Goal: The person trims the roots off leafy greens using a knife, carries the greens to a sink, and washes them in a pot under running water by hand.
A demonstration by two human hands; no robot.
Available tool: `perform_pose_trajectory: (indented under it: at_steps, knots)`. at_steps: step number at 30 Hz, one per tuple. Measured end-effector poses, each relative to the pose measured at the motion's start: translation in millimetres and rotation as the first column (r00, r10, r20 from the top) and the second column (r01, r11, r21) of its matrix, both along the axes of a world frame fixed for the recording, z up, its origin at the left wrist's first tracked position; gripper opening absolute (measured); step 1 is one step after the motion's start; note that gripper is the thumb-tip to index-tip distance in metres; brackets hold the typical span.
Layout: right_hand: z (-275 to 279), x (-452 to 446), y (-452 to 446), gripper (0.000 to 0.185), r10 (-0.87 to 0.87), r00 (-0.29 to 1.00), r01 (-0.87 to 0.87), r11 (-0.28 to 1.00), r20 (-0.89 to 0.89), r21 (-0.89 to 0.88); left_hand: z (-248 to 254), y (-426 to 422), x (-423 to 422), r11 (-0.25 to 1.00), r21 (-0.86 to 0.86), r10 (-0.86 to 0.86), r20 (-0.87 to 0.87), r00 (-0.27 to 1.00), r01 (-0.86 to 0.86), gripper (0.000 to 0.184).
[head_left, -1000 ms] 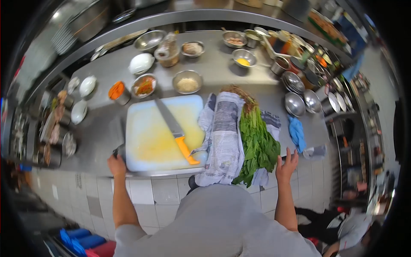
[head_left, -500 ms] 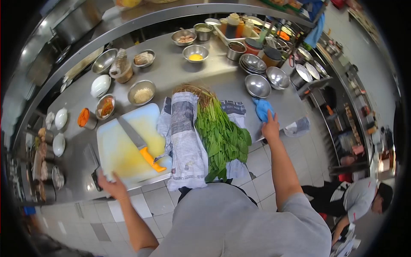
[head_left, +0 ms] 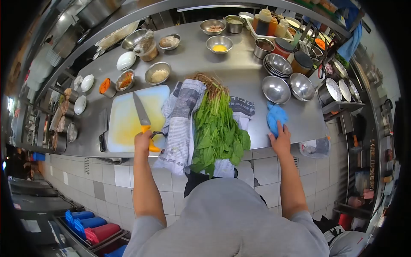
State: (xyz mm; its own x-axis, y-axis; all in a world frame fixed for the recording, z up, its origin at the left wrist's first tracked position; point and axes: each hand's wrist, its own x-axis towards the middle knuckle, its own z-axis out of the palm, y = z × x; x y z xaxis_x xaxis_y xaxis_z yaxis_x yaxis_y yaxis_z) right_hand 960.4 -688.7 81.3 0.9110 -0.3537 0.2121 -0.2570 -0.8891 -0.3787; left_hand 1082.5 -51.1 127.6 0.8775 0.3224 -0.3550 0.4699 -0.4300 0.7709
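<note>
My left hand (head_left: 143, 141) is closed around the yellow handle (head_left: 153, 146) of a kitchen knife (head_left: 140, 110), whose blade lies over the white, yellow-stained cutting board (head_left: 119, 124). My right hand (head_left: 281, 140) has its fingers apart, with the fingertips at the lower edge of a crumpled blue cloth (head_left: 277, 116). Between my hands, a bunch of leafy greens (head_left: 218, 139) lies on newspaper, roots pointing away from me. A rolled newspaper bundle (head_left: 184, 122) sits beside it, overlapping the board's right side; its contents are hidden.
A black-handled cleaver (head_left: 102, 128) lies left of the board. Behind are bowls of minced garlic-like bits (head_left: 158, 73) and yellow egg-like liquid (head_left: 219, 45). Empty steel bowls (head_left: 276, 90) stand at right, near squeeze bottles (head_left: 264, 21). A co-worker (head_left: 346, 242) is at lower right.
My left hand has moved from the counter edge near the cleaver onto the knife handle. My right hand stays by the blue cloth, its fingers slightly farther off it. The view has shifted.
</note>
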Motion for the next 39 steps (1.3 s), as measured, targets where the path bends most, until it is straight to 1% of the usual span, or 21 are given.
perform_pose_trajectory:
  at_steps: [1, 4, 5, 8, 10, 12, 14, 16, 18, 20, 21, 23, 24, 26, 27, 29, 30, 32, 34, 37, 39]
  knots:
    - [0, 1, 2, 0.07, 0.011, 0.995, -0.014, 0.999, 0.096, 0.035, 26, -18, -17, 0.931, -0.334, 0.16, 0.018, 0.987, -0.145, 0.037]
    - [56, -10, 51, 0.06, 0.139, 0.967, -0.137, 0.99, 0.213, -0.024, 52, -104, -68, 0.955, -0.242, 0.244, 0.3, 0.922, -0.174, 0.026]
    - [69, -11, 74, 0.057, 0.201, 0.964, -0.241, 0.939, 0.175, 0.244, 57, -136, -84, 0.968, -0.232, 0.182, 0.375, 0.909, -0.098, 0.025]
    - [98, -7, 147, 0.053, 0.501, 0.854, -0.353, 0.356, 0.142, 0.866, 74, -226, -115, 0.961, -0.248, 0.002, 0.451, 0.893, 0.124, 0.027]
    - [128, -11, 189, 0.047, 0.532, 0.838, -0.23, 0.139, 0.123, 0.963, 82, -269, -124, 0.944, -0.202, -0.16, 0.411, 0.897, 0.261, 0.034]
    - [114, -5, 206, 0.043, 0.491, 0.869, -0.233, 0.313, 0.053, 0.921, 50, -292, -122, 0.873, 0.164, -0.461, 0.589, 0.664, 0.46, 0.044]
    - [95, 2, 208, 0.039, 0.434, 0.901, -0.214, 0.477, -0.017, 0.852, 55, -292, -116, 0.804, 0.146, -0.555, 0.533, 0.639, 0.577, 0.049]
    - [76, 6, 196, 0.032, 0.215, 0.977, -0.023, 0.12, -0.003, 0.992, 76, -289, -115, 0.722, 0.115, -0.644, 0.47, 0.603, 0.682, 0.055]
    - [80, 10, 180, 0.024, 0.039, 0.994, 0.103, 0.011, -0.103, 0.995, 110, -274, -120, 0.489, 0.586, -0.87, 0.282, 0.404, 0.646, 0.067]
    - [35, 15, 145, 0.019, 0.032, 0.997, 0.051, 0.368, -0.067, 0.928, 92, -259, -104, 0.617, 0.668, -0.715, 0.255, 0.651, 0.416, 0.085]
    - [13, 23, 131, 0.019, 0.028, 0.998, 0.049, 0.369, -0.064, 0.928, 91, -253, -94, 0.654, 0.708, -0.57, 0.229, 0.789, 0.267, 0.092]
    - [-14, 37, 113, 0.023, 0.021, 1.0, -0.003, 0.663, -0.015, 0.749, 82, -227, -68, 0.526, 0.826, -0.428, 0.05, 0.903, 0.203, 0.103]
    - [-12, 44, 111, 0.023, 0.013, 1.0, 0.0, 0.664, -0.012, 0.748, 69, -210, -54, 0.526, 0.825, -0.435, 0.054, 0.899, 0.205, 0.103]
    - [-5, 64, 110, 0.027, 0.009, 0.998, 0.018, 0.924, -0.067, 0.382, 44, -172, -26, 0.744, 0.612, -0.398, 0.084, 0.914, 0.268, 0.091]
    - [-4, 73, 113, 0.027, 0.001, 0.998, 0.024, 0.923, -0.065, 0.384, 42, -155, -16, 0.741, 0.614, -0.405, 0.086, 0.91, 0.271, 0.091]
    - [-5, 87, 127, 0.039, 0.007, 0.995, 0.069, 0.659, -0.098, 0.749, 40, -123, -2, 0.92, 0.299, -0.304, 0.138, 0.942, 0.253, 0.078]
    - [2, 92, 139, 0.039, 0.001, 0.995, 0.075, 0.658, -0.1, 0.75, 33, -105, 5, 0.918, 0.299, -0.31, 0.137, 0.941, 0.26, 0.078]
    - [23, 94, 166, 0.047, -0.061, 0.996, 0.071, 0.211, -0.06, 0.975, 18, -76, 16, 0.903, -0.366, -0.167, 0.178, 0.97, 0.223, 0.073]
    - [6, 102, 171, 0.047, -0.041, 0.995, 0.1, 0.104, -0.096, 0.99, 18, -70, 22, 0.886, -0.383, -0.217, 0.156, 0.964, 0.261, 0.077]
    - [4, 99, 165, 0.041, -0.027, 0.991, 0.132, 0.33, -0.131, 0.935, 18, -83, 22, 0.865, -0.256, -0.403, 0.158, 0.901, 0.432, 0.084]
    - [29, 90, 157, 0.038, -0.097, 0.991, 0.105, 0.187, -0.088, 0.977, 16, -101, 22, 0.855, -0.235, -0.429, 0.178, 0.886, 0.462, 0.086]
